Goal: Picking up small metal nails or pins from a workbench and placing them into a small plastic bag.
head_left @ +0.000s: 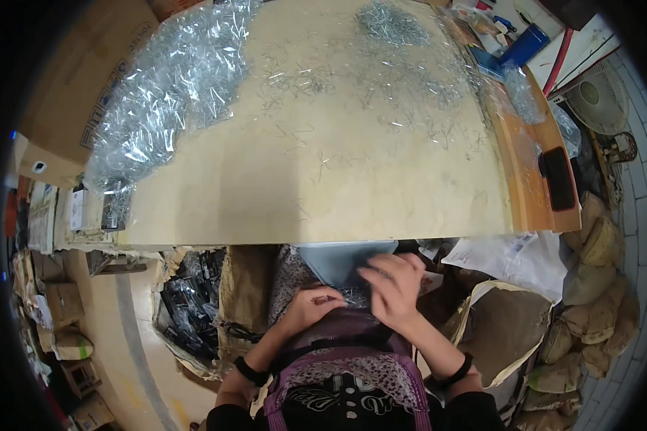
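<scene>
My left hand (pixel 313 307) is closed low in front of me, thumb and fingertips pinched together. What it holds, if anything, is too small to make out. Beside it, my right hand (pixel 395 289) hovers over the right side of a grey-blue tray (pixel 334 264), its fingers curled and smeared by motion. The tray lies at my lap, partly under the table's front edge. Small shiny metal pieces (pixel 354 296) show between my hands. On the table (pixel 259 179) lie scattered thin bent wire pieces (pixel 302 80), with a denser heap of wire pieces (pixel 392 25) at the far side.
Clear plastic bags (pixel 172 93) are piled on the table's left. A phone (pixel 558 178) lies on the right ledge. Below, an open box of black packets (pixel 190 302) stands left, an open carton (pixel 507 330) right. Sacks (pixel 589 309) and a fan (pixel 593 97) are farther right.
</scene>
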